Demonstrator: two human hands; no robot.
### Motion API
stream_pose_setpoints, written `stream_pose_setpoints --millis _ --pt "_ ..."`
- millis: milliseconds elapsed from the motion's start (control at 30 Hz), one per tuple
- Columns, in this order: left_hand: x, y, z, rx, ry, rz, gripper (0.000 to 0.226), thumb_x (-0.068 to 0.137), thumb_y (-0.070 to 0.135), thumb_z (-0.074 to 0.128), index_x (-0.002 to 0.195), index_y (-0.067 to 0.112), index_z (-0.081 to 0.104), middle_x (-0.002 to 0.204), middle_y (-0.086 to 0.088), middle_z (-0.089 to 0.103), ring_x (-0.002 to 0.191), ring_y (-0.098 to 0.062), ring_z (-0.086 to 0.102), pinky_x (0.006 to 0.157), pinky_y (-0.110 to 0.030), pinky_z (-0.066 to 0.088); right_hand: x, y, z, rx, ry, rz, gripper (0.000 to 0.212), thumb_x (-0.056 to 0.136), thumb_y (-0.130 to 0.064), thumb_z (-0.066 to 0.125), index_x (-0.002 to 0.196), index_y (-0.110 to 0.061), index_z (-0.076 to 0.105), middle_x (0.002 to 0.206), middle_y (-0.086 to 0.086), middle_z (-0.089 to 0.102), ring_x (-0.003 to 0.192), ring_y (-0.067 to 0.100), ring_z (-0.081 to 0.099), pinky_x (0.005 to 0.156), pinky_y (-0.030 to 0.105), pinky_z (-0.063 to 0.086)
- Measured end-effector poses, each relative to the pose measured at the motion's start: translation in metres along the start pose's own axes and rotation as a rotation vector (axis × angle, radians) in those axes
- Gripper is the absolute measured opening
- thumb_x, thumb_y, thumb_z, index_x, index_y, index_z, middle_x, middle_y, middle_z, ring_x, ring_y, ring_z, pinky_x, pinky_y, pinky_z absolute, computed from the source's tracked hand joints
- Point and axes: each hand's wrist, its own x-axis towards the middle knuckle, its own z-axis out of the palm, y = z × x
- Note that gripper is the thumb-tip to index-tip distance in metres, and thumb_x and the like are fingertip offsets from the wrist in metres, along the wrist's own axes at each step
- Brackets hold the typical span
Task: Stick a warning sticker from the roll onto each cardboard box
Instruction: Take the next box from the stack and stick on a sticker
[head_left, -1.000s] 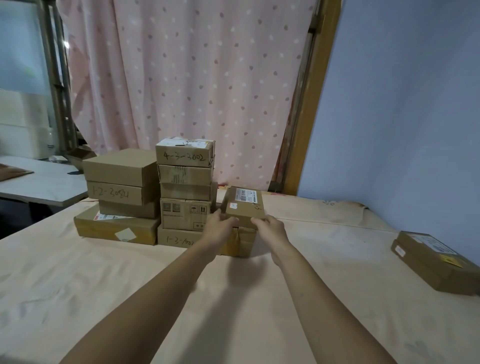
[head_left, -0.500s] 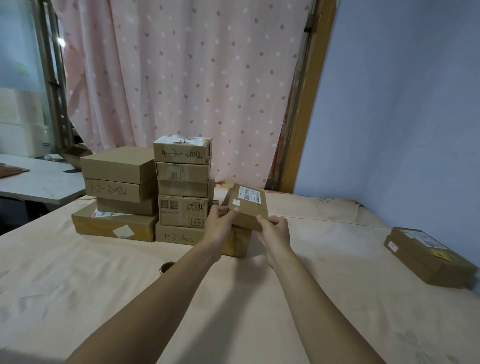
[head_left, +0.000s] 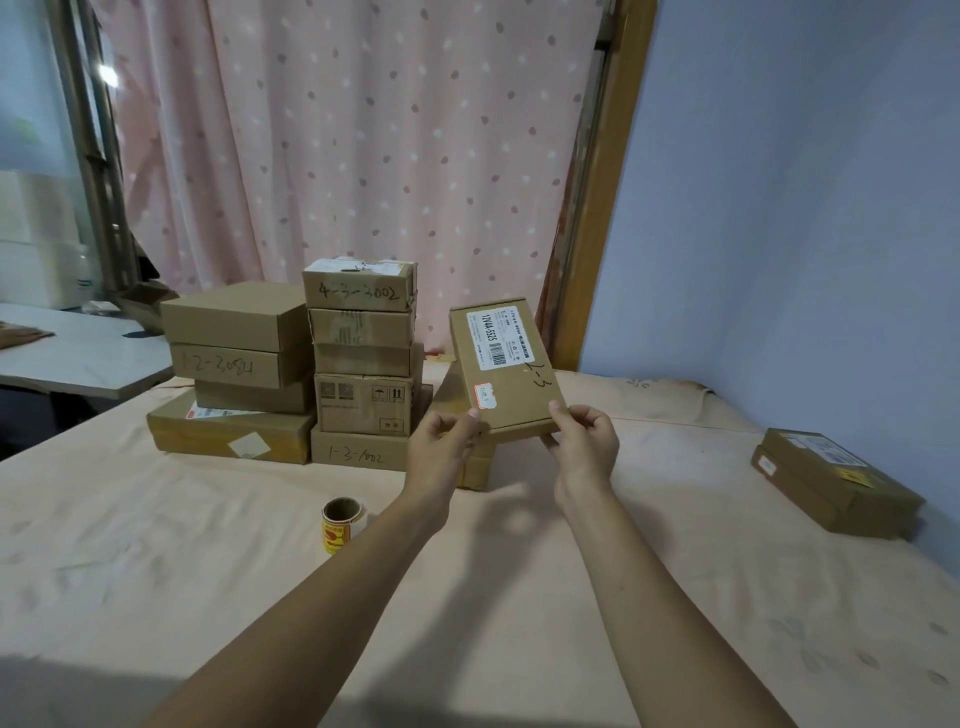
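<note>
Head view shows me the flat box (head_left: 511, 379) now lifted clear of the carton (head_left: 475, 460) it rested on a second ago and tipped up, so its labelled face turns toward me. My left hand (head_left: 441, 447) pinches its lower left corner and my right hand (head_left: 584, 447) pinches the lower right one. The sticker roll (head_left: 340, 525), hidden behind my left arm a second ago, now stands on the peach sheet (head_left: 156, 545), below and left of my left hand and well apart from the box. I judge this box is next for a sticker: its face shows only a white label and a small red-edged tag, while the box pair (head_left: 831, 483) far right already carries a yellow mark
</note>
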Motion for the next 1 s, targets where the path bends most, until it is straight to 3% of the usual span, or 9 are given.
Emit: stream_pose_setpoints --millis 67,167,233,367,467,567,767,867,1000 --pt "-0.003 0.002 -0.003 0.0 0.02 -0.005 0.022 0.092 0.029 0.074 0.092 0.012 0.06 0.103 -0.008 0.069 0.103 -0.02 0.068 0.098 -0.041 0.056 0.0 -0.004 -0.007 -0.024 0.015 -0.012 0.018 0.089 -0.008 0.077 0.091 -0.011 0.06 0.099 0.01 0.067 0.086 0.018 0.066 0.084 0.041 0.062" --pt "-0.004 0.014 -0.017 -0.028 0.087 0.008 0.041 0.092 0.035 0.072 0.122 0.013 0.056 0.121 -0.007 0.063 0.111 -0.022 0.066 0.098 -0.04 0.056 0.0 -0.008 -0.024 -0.046 0.017 -0.013 0.014 0.091 -0.012 0.075 0.095 -0.01 0.062 0.103 0.011 0.07 0.094 0.019 0.069 0.081 0.038 0.063" --pt "-0.004 0.021 -0.03 -0.071 0.11 0.026 0.048 0.093 0.038 0.071 0.132 0.018 0.052 0.125 -0.006 0.063 0.111 -0.02 0.067 0.098 -0.039 0.056 0.001 -0.01 -0.036 -0.084 0.025 -0.006 0.016 0.091 -0.015 0.076 0.098 -0.011 0.062 0.107 0.01 0.072 0.1 0.02 0.071 0.083 0.037 0.063" --pt "-0.012 0.024 -0.05 0.008 0.098 0.006 0.027 0.091 0.035 0.073 0.115 0.023 0.069 0.117 -0.007 0.071 0.111 -0.024 0.068 0.098 -0.044 0.056 0.004 -0.004 -0.054 -0.156 0.035 0.042 0.027 0.084 -0.026 0.083 0.094 -0.014 0.061 0.1 0.007 0.072 0.094 0.022 0.07 0.088 0.045 0.059" --pt "-0.02 0.012 -0.055 0.172 0.068 -0.032 0.016 0.089 0.02 0.075 0.105 0.018 0.074 0.102 -0.004 0.076 0.101 -0.024 0.072 0.085 -0.037 0.06 -0.001 0.003 -0.063 -0.24 0.047 0.09 0.028 0.084 -0.032 0.082 0.087 -0.014 0.062 0.093 0.007 0.074 0.083 0.026 0.071 0.079 0.043 0.061" --pt "-0.028 0.001 -0.062 0.287 0.127 -0.048 0.016 0.091 0.021 0.073 0.107 0.016 0.074 0.099 -0.002 0.076 0.097 -0.019 0.071 0.072 -0.025 0.055 -0.009 0.011 -0.069 -0.334 0.012 0.113 0.029 0.087 -0.036 0.079 0.083 -0.012 0.064 0.091 0.008 0.076 0.083 0.028 0.072 0.08 0.043 0.061" --pt "-0.038 -0.022 -0.073 0.458 0.207 -0.053 0.024 0.094 0.028 0.068 0.113 0.015 0.076 0.103 0.0 0.075 0.1 -0.018 0.067 0.086 -0.035 0.057 -0.025 0.03 -0.082 -0.505 -0.087 0.088 0.008 0.086 -0.023 0.075 0.093 -0.021 0.077 0.095 -0.002 0.078 0.095 0.023 0.074 0.087 0.038 0.059" --pt "-0.046 -0.027 -0.076 0.547 0.218 -0.059 0.028 0.1 0.025 0.058 0.12 0.013 0.073 0.109 -0.001 0.072 0.102 -0.017 0.06 0.079 -0.03 0.049 -0.031 0.038 -0.09 -0.564 -0.13 0.112 0.011 0.087 -0.019 0.069 0.091 -0.024 0.078 0.096 -0.005 0.079 0.096 0.02 0.074 0.092 0.04 0.059" --pt "-0.051 -0.036 -0.081 0.741 0.122 -0.124 0.029 0.099 0.016 0.053 0.119 0.009 0.072 0.115 -0.004 0.072 0.101 -0.017 0.059 0.063 -0.021 0.045 -0.037 0.045 -0.097 -0.64 -0.132 0.14 0.015 0.09 -0.018 0.063 0.091 -0.024 0.077 0.098 -0.002 0.078 0.09 0.022 0.072 0.076 0.038 0.059"
